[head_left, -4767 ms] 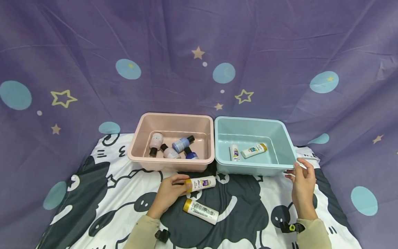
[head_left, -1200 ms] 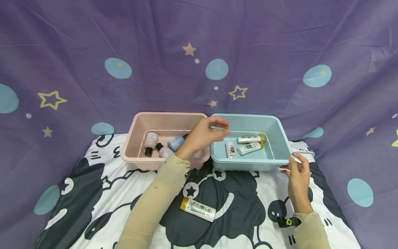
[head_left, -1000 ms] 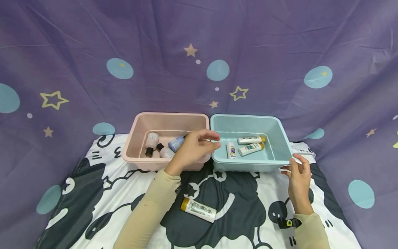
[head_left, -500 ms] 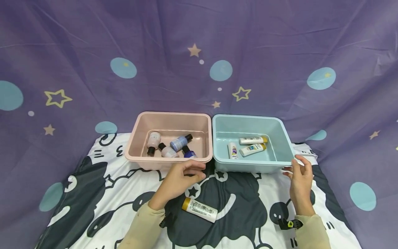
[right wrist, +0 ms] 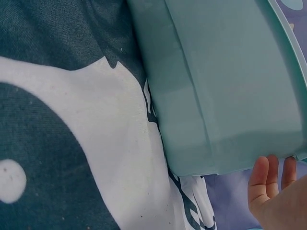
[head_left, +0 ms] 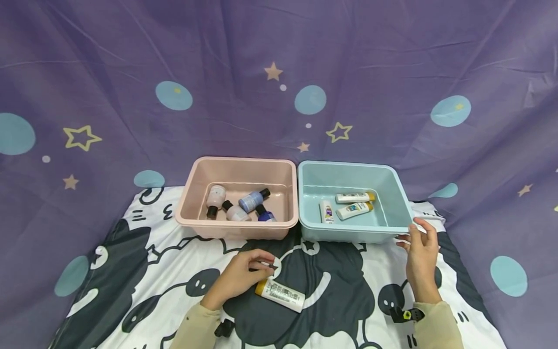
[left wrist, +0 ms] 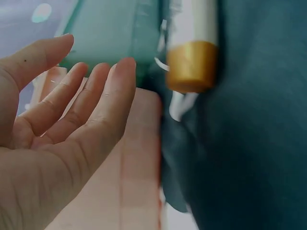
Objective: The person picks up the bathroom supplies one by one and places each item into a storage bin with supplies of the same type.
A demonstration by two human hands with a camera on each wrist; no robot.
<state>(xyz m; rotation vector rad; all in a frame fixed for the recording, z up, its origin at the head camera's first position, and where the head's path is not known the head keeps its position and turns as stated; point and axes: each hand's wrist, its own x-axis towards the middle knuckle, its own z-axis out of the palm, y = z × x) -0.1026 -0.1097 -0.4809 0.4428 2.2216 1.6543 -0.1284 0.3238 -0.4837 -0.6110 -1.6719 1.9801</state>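
In the head view my left hand point(head_left: 241, 276) is by the gold cap of a white bottle point(head_left: 281, 294) lying on its side on the sheep-print cloth. The left wrist view shows its fingers point(left wrist: 103, 103) loosely spread, with nothing between them, and the bottle's gold cap point(left wrist: 193, 64) apart from them. My right hand point(head_left: 422, 257) grips the near right corner of the light blue bin point(head_left: 353, 234), thumb at the rim and other fingers point(right wrist: 259, 178) underneath. Inside that bin lie three white bottles, among them one with a gold cap point(head_left: 352, 210).
A pink bin point(head_left: 237, 230) stands left of the blue one, close beside it. Several small black-capped bottles, one of them light blue point(head_left: 251, 201), lie in it. Behind both bins hangs a purple curtain point(head_left: 235, 116). The patterned cloth point(head_left: 340, 320) spreads in front.
My left hand carried a white bottle to the blue bin, let it go there, and came back down to the bottle on the cloth. My right hand has stayed at the bin's corner.
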